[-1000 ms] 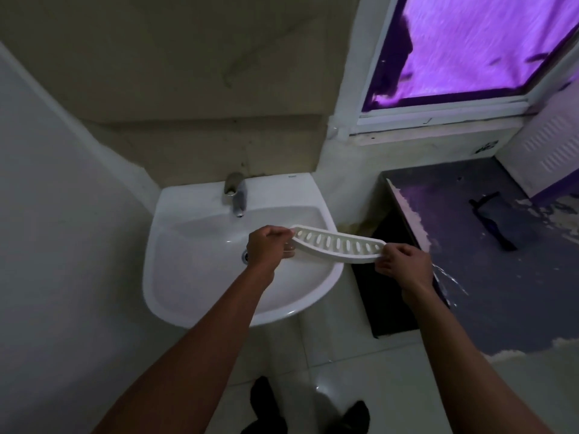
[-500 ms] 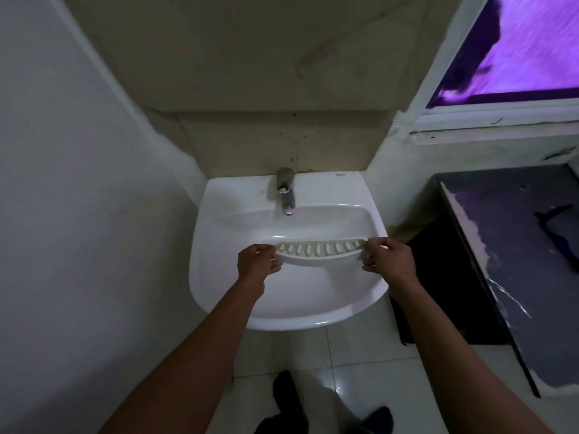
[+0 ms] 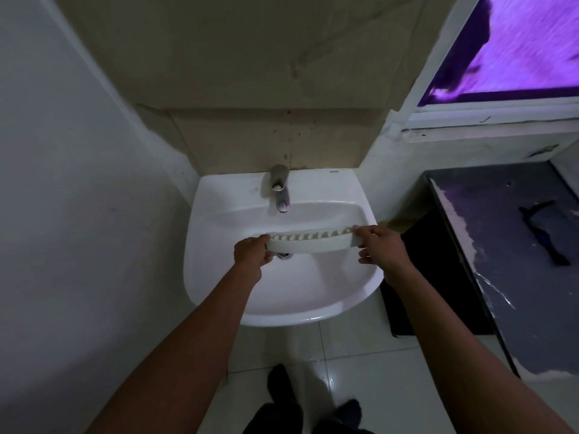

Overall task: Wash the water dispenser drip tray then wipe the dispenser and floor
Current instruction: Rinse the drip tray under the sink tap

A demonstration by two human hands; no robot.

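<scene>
So both hands are pinching it by the ends: left hand point(image 3: 250, 255) wrapped around the left tip, right hand point(image 3: 380, 247) with thumb and fingers closed on the right tip. The drip tray point(image 3: 313, 242) hangs level in mid-frame, over the sink point(image 3: 282, 314) bowl and just below the faucet point(image 3: 280, 191), no water visible. Looks like thin rigid plastic, light, probably slick once wet, and the slotted grille might pop loose. Gripping the solid end rims seems smartest.
</scene>
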